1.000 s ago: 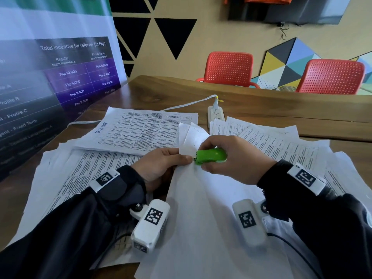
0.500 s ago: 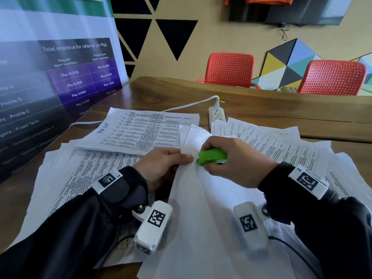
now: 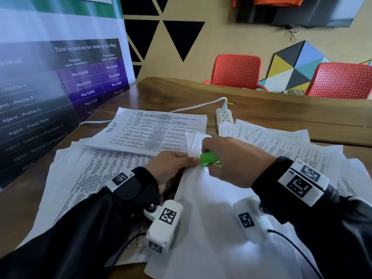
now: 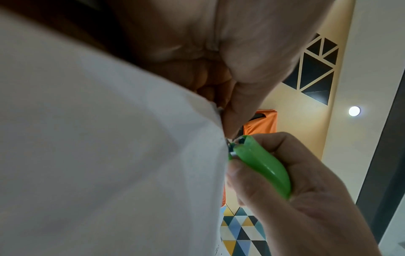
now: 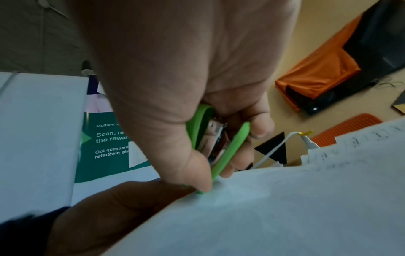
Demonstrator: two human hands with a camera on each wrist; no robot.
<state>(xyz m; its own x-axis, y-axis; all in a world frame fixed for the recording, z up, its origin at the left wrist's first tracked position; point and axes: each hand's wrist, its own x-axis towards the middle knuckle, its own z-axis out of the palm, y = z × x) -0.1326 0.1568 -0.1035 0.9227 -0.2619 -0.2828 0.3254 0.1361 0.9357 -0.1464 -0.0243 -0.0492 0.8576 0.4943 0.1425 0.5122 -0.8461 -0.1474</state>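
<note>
A small green stapler (image 3: 209, 158) sits in my right hand (image 3: 231, 160), thumb and fingers curled round it, its mouth against the left edge of a blank white sheaf of paper (image 3: 211, 228). My left hand (image 3: 173, 166) pinches that same edge just left of the stapler's nose. In the left wrist view the stapler (image 4: 260, 166) meets the paper (image 4: 109, 155) under my left thumb (image 4: 238, 97). From the right wrist the stapler (image 5: 219, 143) shows its metal inside, slightly parted, over the paper (image 5: 274, 207).
Printed sheets (image 3: 149, 131) are spread over the wooden table (image 3: 281, 117). A white power strip (image 3: 224, 118) with a cable lies beyond them. A banner (image 3: 50, 77) stands at the left. Two red chairs (image 3: 237, 70) are behind the table.
The stapler has tilted and pulled in under my right hand, so less of it shows. My left hand keeps its pinch on the paper edge.
</note>
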